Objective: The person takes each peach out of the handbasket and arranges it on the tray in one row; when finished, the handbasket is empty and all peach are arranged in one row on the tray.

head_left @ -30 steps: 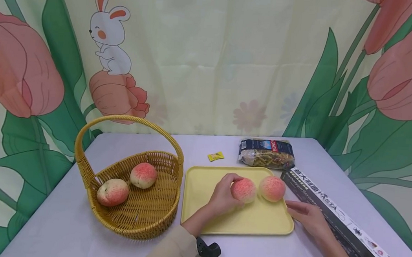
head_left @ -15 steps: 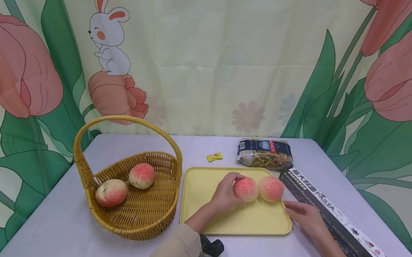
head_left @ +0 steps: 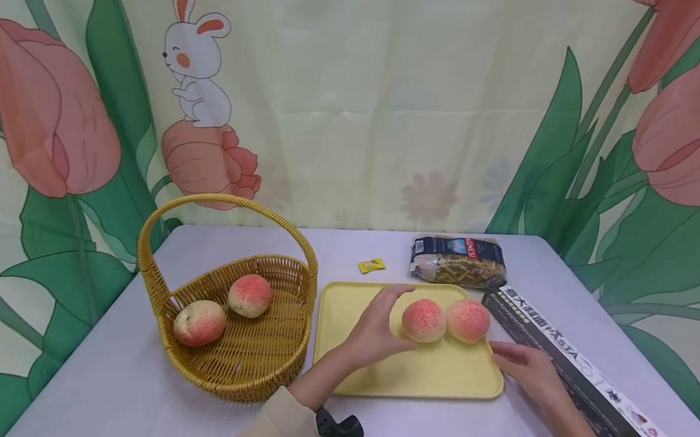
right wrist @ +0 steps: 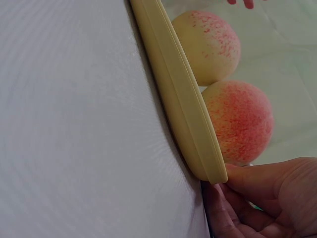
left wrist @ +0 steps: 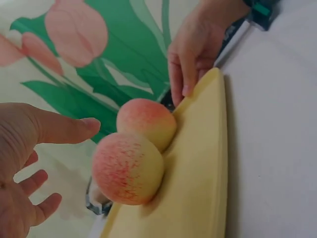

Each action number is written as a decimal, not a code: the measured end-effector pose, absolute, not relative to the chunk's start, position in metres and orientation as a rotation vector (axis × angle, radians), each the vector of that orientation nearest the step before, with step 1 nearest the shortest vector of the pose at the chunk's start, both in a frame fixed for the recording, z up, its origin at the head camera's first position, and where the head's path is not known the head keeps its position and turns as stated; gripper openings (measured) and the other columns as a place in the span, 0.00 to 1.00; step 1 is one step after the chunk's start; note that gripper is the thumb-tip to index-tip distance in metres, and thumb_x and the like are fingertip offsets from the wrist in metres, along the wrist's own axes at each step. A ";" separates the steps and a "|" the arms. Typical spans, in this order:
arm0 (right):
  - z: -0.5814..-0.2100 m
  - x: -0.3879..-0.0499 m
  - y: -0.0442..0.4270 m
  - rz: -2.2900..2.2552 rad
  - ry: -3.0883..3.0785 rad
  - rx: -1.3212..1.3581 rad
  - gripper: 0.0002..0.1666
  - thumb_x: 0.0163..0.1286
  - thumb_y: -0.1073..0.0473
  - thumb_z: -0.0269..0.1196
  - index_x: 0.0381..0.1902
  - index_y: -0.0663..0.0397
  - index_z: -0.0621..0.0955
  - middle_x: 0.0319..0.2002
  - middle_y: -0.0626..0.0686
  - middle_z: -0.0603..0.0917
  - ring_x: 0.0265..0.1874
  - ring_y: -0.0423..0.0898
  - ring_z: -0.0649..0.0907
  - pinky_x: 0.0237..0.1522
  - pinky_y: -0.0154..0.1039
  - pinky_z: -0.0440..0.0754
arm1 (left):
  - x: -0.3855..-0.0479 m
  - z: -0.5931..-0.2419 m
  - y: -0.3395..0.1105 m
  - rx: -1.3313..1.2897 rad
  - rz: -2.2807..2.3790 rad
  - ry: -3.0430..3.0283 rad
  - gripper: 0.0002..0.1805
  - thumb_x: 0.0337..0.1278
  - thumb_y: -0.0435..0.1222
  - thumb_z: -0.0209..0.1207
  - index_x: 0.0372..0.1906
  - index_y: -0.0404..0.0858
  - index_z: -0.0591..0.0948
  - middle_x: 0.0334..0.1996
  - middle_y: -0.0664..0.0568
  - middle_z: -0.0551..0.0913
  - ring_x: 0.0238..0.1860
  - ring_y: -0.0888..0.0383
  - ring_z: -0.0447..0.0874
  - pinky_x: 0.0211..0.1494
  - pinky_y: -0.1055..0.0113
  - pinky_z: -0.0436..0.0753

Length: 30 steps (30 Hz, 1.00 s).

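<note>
Two pink-and-yellow peaches sit side by side on the right part of a yellow tray (head_left: 370,373): a left peach (head_left: 424,321) and a right peach (head_left: 468,320). My left hand (head_left: 374,332) is just left of the left peach, thumb and fingers spread apart, holding nothing. In the left wrist view a gap shows between that hand (left wrist: 29,158) and the fruit. At the tray's right edge, my right hand (head_left: 527,373) pinches the rim, with the thumb above and fingers below in the right wrist view.
A wicker basket (head_left: 256,373) with a tall handle stands at left, holding two more peaches (head_left: 224,310). Behind the tray lie a small yellow packet (head_left: 372,265) and a pasta bag (head_left: 459,261). A long black-and-white pasta box (head_left: 581,376) lies diagonally along the right.
My left hand has let go of the left peach and moved slightly left, its fingers spreading. That peach now rests against the other one. The right hand stays at the tray edge.
</note>
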State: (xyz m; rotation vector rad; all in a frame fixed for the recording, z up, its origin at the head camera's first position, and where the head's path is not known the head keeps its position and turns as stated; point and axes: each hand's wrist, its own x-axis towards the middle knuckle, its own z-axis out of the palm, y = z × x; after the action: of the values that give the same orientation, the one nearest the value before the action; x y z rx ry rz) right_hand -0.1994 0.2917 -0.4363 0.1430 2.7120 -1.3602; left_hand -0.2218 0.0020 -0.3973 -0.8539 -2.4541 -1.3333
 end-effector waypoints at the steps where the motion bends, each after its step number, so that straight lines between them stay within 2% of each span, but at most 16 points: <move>1: -0.436 -0.200 0.292 -1.356 2.713 0.143 0.31 0.61 0.50 0.62 0.55 0.67 0.74 0.52 0.66 0.76 0.55 0.66 0.69 0.52 0.64 0.63 | -0.219 -0.392 -0.001 -0.863 -1.323 -2.449 0.47 0.29 0.31 0.75 0.63 0.43 0.65 0.59 0.52 0.67 0.60 0.56 0.64 0.59 0.58 0.67; 8: -0.434 -0.199 0.292 -1.350 2.715 0.136 0.31 0.61 0.50 0.62 0.55 0.68 0.74 0.52 0.66 0.75 0.55 0.67 0.68 0.52 0.64 0.64 | -0.200 -0.356 -0.028 -0.961 -1.286 -2.360 0.43 0.35 0.28 0.71 0.62 0.42 0.64 0.61 0.52 0.65 0.63 0.58 0.60 0.61 0.60 0.65; 13: -0.433 -0.199 0.292 -1.341 2.705 0.155 0.31 0.61 0.49 0.62 0.55 0.67 0.74 0.53 0.66 0.75 0.56 0.67 0.68 0.52 0.63 0.64 | -0.194 -0.334 -0.055 -0.979 -1.422 -2.295 0.39 0.39 0.28 0.70 0.61 0.40 0.66 0.60 0.53 0.67 0.60 0.59 0.64 0.57 0.59 0.70; 17: -0.434 -0.200 0.292 -1.344 2.707 0.150 0.31 0.61 0.49 0.62 0.55 0.68 0.73 0.53 0.66 0.75 0.55 0.67 0.68 0.52 0.64 0.64 | -0.191 -0.320 -0.090 -1.002 -1.691 -2.183 0.37 0.39 0.24 0.69 0.59 0.38 0.67 0.57 0.51 0.70 0.57 0.53 0.68 0.56 0.55 0.71; 28: -0.435 -0.201 0.292 -1.379 2.688 0.159 0.31 0.61 0.51 0.63 0.55 0.68 0.73 0.52 0.65 0.76 0.56 0.66 0.68 0.54 0.63 0.61 | -0.182 -0.306 -0.162 -1.025 -1.724 -2.164 0.34 0.39 0.23 0.68 0.56 0.34 0.68 0.53 0.44 0.72 0.56 0.47 0.69 0.57 0.55 0.70; 30: -0.435 -0.202 0.292 -1.380 2.687 0.162 0.31 0.61 0.51 0.63 0.55 0.67 0.73 0.52 0.65 0.76 0.56 0.66 0.68 0.54 0.63 0.61 | -0.184 -0.305 -0.171 -0.987 -1.709 -2.188 0.34 0.40 0.24 0.68 0.57 0.35 0.68 0.54 0.45 0.72 0.56 0.49 0.69 0.58 0.56 0.70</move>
State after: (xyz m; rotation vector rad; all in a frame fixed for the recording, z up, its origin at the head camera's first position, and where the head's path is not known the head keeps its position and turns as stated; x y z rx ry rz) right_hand -0.2017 0.2919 -0.4349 0.1615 2.6868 -1.3796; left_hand -0.1838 -0.1713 -0.3053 -0.9866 -2.1880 -1.7095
